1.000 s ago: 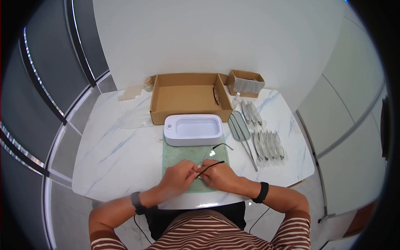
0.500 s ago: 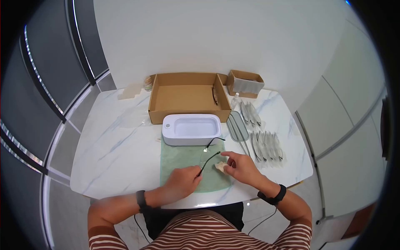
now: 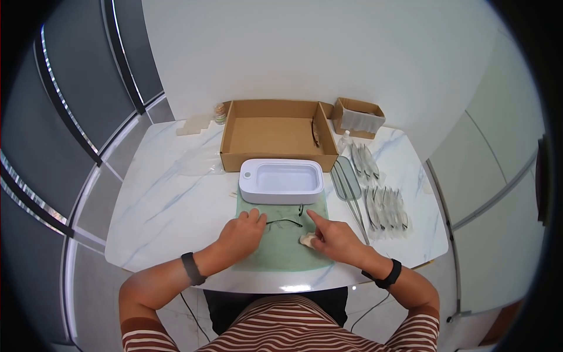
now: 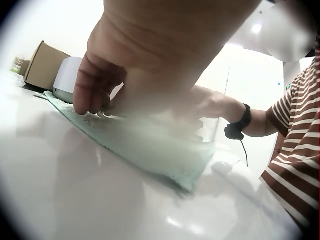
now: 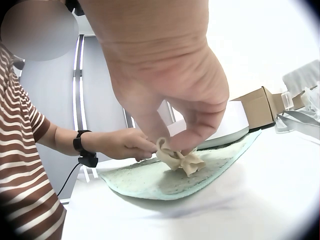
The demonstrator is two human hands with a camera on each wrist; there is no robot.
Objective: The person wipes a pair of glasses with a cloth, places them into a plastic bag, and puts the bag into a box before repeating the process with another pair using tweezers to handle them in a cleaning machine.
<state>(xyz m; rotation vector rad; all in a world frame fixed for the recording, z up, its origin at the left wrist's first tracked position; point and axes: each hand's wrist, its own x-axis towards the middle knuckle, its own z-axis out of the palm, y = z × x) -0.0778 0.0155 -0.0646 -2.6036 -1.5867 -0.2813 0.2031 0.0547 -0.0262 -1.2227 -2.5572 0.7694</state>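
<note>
A pair of glasses with dark, thin temples is low over the green mat. My left hand pinches it at its left side, fingertips down close to the mat; the lenses are mostly hidden by that hand. In the left wrist view, the bent fingers reach the mat's surface. My right hand holds a crumpled cream cloth between thumb and fingers. Its index finger points out toward the dark temple tip near the white basin.
Behind the mat stands a white cleaner basin, backed by an open cardboard box. To the right lie a grey mesh tray with long handles and several bagged glasses. A small box and a spray bottle stand farther back.
Both hands were together at the glasses, then parted, the right taking the cream cloth away to the right. The left hand has since moved forward and left, lowering the glasses toward the mat.
</note>
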